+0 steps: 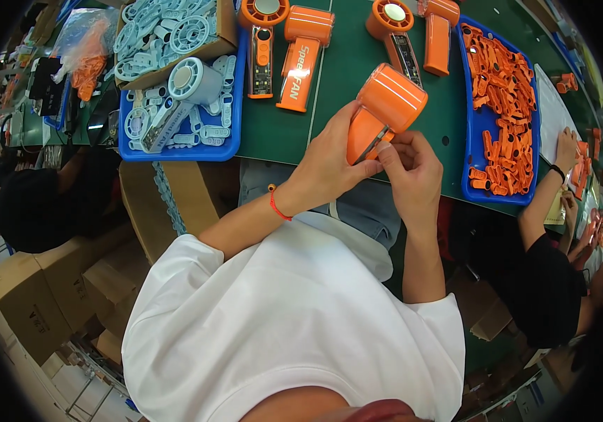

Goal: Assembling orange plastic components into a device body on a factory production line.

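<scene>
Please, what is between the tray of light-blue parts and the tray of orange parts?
In the head view, four orange fans lie on the green table; the left hand holds a fifth fan, the right hand touches it.

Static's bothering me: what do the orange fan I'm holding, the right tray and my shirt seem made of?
Fan: likely hard, glossy plastic, from its sharp highlights. Tray: probably moulded plastic, smooth, with rounded corners. Shirt: matte fabric, softly folded; cotton or synthetic, can't tell.
</scene>
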Demonstrator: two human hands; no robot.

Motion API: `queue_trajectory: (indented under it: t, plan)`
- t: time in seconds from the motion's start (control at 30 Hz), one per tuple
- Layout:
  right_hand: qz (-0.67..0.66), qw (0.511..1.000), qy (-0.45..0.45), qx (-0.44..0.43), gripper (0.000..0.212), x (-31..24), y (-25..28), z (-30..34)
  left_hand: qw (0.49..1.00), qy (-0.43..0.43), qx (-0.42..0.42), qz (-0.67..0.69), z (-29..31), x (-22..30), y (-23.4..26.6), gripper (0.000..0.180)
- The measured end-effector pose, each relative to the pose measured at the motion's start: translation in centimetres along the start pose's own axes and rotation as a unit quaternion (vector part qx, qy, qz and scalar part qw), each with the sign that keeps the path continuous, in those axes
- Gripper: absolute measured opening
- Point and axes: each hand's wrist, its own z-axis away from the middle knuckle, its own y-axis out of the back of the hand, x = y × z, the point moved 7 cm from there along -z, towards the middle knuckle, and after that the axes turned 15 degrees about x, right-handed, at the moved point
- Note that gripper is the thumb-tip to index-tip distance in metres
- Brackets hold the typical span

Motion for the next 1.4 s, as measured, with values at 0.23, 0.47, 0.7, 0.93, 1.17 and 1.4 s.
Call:
queue_trajectory:
  t: [0.23,0.47,0.7,0.93,1.17,1.4]
  plan:
    - [-0.114,0.989,-0.015,-0.097,0.054,1.7,-0.3,-0.7,0.998,-0.033,-0.054,0.015,0.2,1.0,-0.4,0.075]
    - [-0.326,0.932,-0.112,-0.117,0.068,3.2,-1.8,-0.4,0.997,-0.035,-0.065,0.005,0.4,0.9,-1.0,0.065]
    - [-0.359,0.911,-0.153,-0.134,0.059,3.2,-1.5,-1.0,0.991,0.053,-0.112,0.058,-0.3,0.4,-1.3,0.059]
    - [-0.305,0.944,-0.057,-0.114,0.074,2.5,-1.4,-1.0,0.994,-0.023,-0.090,0.050,-0.5,1.2,-1.3,0.052]
    - [-0.314,0.943,-0.057,-0.099,0.086,3.3,-1.1,-1.2,0.968,0.125,-0.155,0.154,-0.5,0.5,-1.8,0.057]
    - [-0.291,0.950,-0.052,-0.103,0.092,2.4,-0.9,-0.9,0.978,0.072,-0.152,0.122,-0.6,0.6,-1.8,0.059]
